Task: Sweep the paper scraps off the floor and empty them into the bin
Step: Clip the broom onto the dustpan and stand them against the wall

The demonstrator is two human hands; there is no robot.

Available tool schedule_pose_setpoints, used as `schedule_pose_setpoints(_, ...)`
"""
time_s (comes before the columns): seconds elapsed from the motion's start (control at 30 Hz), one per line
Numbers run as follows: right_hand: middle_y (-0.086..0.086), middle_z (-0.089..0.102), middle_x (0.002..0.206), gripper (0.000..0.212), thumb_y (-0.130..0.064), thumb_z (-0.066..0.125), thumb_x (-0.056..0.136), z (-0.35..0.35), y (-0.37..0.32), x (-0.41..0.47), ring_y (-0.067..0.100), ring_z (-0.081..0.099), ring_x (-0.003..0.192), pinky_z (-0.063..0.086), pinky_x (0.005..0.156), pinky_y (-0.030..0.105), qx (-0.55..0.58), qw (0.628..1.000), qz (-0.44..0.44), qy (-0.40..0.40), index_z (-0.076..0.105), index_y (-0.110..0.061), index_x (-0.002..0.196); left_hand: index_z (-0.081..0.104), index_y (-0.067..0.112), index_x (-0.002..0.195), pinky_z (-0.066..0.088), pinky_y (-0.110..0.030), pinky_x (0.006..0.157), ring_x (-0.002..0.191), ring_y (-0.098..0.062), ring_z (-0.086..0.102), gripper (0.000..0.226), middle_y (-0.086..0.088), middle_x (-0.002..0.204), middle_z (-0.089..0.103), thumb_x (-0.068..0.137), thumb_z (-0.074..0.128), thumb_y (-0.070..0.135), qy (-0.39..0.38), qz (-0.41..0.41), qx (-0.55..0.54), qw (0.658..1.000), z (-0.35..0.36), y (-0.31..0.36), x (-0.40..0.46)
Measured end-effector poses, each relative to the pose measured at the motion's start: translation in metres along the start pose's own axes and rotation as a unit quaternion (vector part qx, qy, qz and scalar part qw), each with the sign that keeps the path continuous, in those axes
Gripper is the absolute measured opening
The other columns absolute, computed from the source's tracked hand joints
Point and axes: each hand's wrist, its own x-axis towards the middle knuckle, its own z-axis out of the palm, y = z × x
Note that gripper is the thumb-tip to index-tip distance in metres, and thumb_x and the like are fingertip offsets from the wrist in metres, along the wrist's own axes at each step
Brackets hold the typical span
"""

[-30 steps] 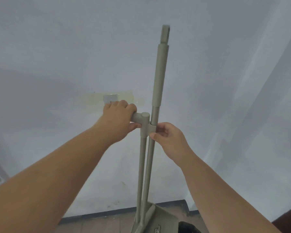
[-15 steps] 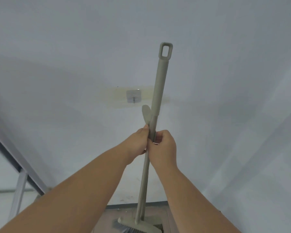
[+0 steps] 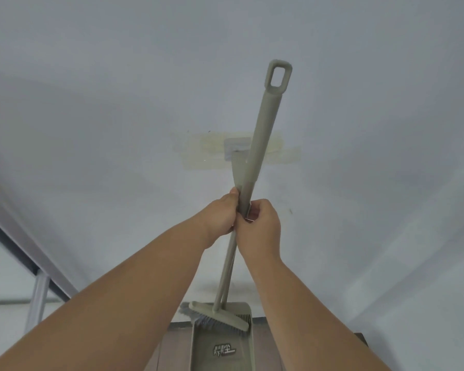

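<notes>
A grey-green broom (image 3: pixel 263 124) with a loop at its top stands upright against the white wall, its bristle head (image 3: pixel 217 315) resting at the back of a matching dustpan (image 3: pixel 223 352) on the floor. The dustpan's flat-topped handle (image 3: pixel 237 167) runs up beside the broom handle. My left hand (image 3: pixel 221 212) is closed around the dustpan handle from the left. My right hand (image 3: pixel 260 226) is closed around the broom handle from the right, touching the left hand. No paper scraps or bin are in view.
A small wall hook (image 3: pixel 232 148) on yellowed tape sits just behind the handles. A dark metal frame (image 3: pixel 24 253) slants across the lower left. Wooden floor (image 3: pixel 176 344) shows beside the dustpan, and a dark object's corner (image 3: pixel 360 337) shows at lower right.
My left hand has left the hook area and slid down beside my right hand. Both now clasp the two handles together, and the dustpan has turned face-up towards me.
</notes>
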Motion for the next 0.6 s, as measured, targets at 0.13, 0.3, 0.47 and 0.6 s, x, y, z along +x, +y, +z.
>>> schedule_pose_setpoints(0.13, -0.002, 0.062, 0.086, 0.024, -0.018, 0.066, 0.083, 0.005, 0.007, 0.000, 0.005, 0.057, 0.072, 0.043, 0.059, 0.014, -0.005, 1.000, 0.003, -0.006, 0.046, -0.028, 0.073, 0.061, 0.019, 0.121, 0.039, -0.036, 0.107, 0.112, -0.014, 0.058, 0.057, -0.004, 0.118, 0.065, 0.098, 0.017, 0.047, 0.002, 0.007, 0.000, 1.000, -0.002, -0.013, 0.007)
schedule_pose_setpoints(0.3, 0.001, 0.063, 0.091, 0.025, -0.021, 0.067, 0.083, 0.011, 0.015, -0.001, 0.014, 0.061, 0.082, 0.050, 0.068, 0.022, -0.009, 1.000, 0.007, -0.003, 0.046, -0.031, 0.073, 0.060, 0.017, 0.123, 0.037, -0.036, 0.109, 0.113, -0.016, 0.057, 0.056, -0.006, 0.119, 0.063, 0.099, 0.017, 0.046, -0.001, 0.000, -0.016, 1.000, -0.003, -0.019, 0.009)
schedule_pose_setpoints(0.47, -0.001, 0.063, 0.091, 0.021, -0.021, 0.067, 0.083, 0.012, 0.018, -0.001, 0.014, 0.061, 0.082, 0.048, 0.067, 0.019, -0.013, 1.000, 0.010, -0.002, 0.048, -0.029, 0.076, 0.066, 0.017, 0.115, 0.037, -0.036, 0.109, 0.115, -0.017, 0.057, 0.060, -0.005, 0.120, 0.064, 0.097, 0.019, 0.051, 0.004, -0.010, -0.019, 1.000, -0.004, -0.025, 0.013)
schedule_pose_setpoints(0.6, 0.000, 0.063, 0.093, 0.018, -0.020, 0.067, 0.083, 0.012, 0.021, -0.001, 0.013, 0.060, 0.082, 0.047, 0.065, 0.018, -0.015, 1.000, 0.013, 0.003, 0.050, -0.026, 0.078, 0.065, 0.019, 0.117, 0.033, -0.036, 0.112, 0.120, -0.016, 0.054, 0.060, -0.004, 0.124, 0.063, 0.096, 0.019, 0.052, -0.007, -0.014, -0.016, 1.000, -0.003, -0.027, 0.011)
